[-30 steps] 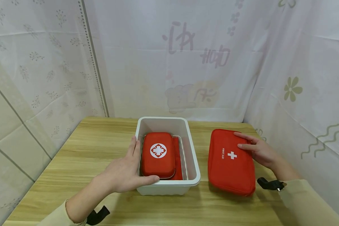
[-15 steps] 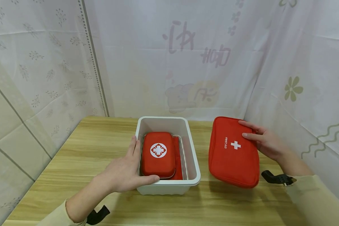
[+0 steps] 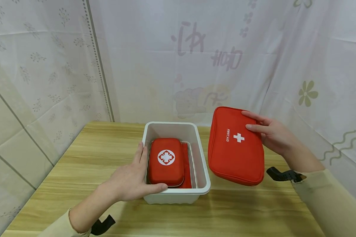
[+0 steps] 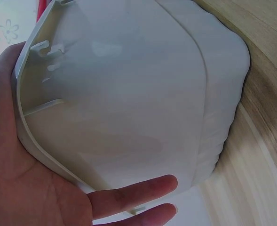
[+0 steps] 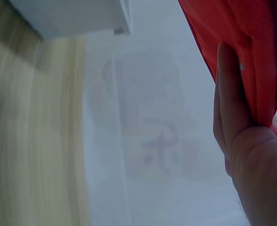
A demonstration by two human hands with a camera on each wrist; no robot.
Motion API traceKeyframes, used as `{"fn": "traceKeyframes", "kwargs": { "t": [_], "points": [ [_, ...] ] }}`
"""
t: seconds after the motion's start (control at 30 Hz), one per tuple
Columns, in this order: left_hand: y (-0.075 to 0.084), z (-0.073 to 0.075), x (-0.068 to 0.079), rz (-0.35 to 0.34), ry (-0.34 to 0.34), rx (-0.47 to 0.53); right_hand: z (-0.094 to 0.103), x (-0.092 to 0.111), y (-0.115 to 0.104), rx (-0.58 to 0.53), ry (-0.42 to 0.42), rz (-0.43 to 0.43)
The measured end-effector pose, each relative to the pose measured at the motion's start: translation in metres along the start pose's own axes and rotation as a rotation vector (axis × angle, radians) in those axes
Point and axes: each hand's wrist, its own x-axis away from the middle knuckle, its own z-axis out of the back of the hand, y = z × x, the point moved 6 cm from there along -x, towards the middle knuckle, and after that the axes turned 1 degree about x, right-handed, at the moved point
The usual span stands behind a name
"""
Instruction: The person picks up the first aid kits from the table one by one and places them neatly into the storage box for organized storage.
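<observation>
My right hand (image 3: 277, 135) holds a red first aid bag (image 3: 235, 148) by its upper right edge, above the table to the right of the white plastic bin. The bag is tilted, its white cross and lettering showing. In the right wrist view, fingers lie along one face of the bag (image 5: 246, 56), its other side partly hidden. My left hand (image 3: 126, 184) rests at the near left corner of the bin (image 3: 209, 184), straight fingers along the left side and thumb over the near rim. Inside, a red hard case (image 3: 166, 174) with a round cross emblem lies on another red item (image 3: 187, 164).
The bin stands on a wood-grain table (image 3: 86, 158). White printed curtains (image 3: 154, 65) hang behind it and at both sides. Black wrist mounts (image 3: 281, 174) are strapped at the sleeves.
The right hand has lifted the first aid bag off the table, first upward and then left toward the bin. My left hand and the bin have stayed in place.
</observation>
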Motion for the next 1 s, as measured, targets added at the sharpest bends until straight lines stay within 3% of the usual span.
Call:
{"fn": "traceKeyframes", "kwargs": {
  "t": [0.5,1.0],
  "points": [
    [0.0,0.001,-0.001,-0.008,0.0,0.014,-0.088,-0.051,-0.019,0.052,-0.067,-0.026],
    [0.002,0.001,-0.002,-0.02,-0.012,0.016,-0.159,-0.102,0.013,0.135,-0.138,-0.112]
  ]
}}
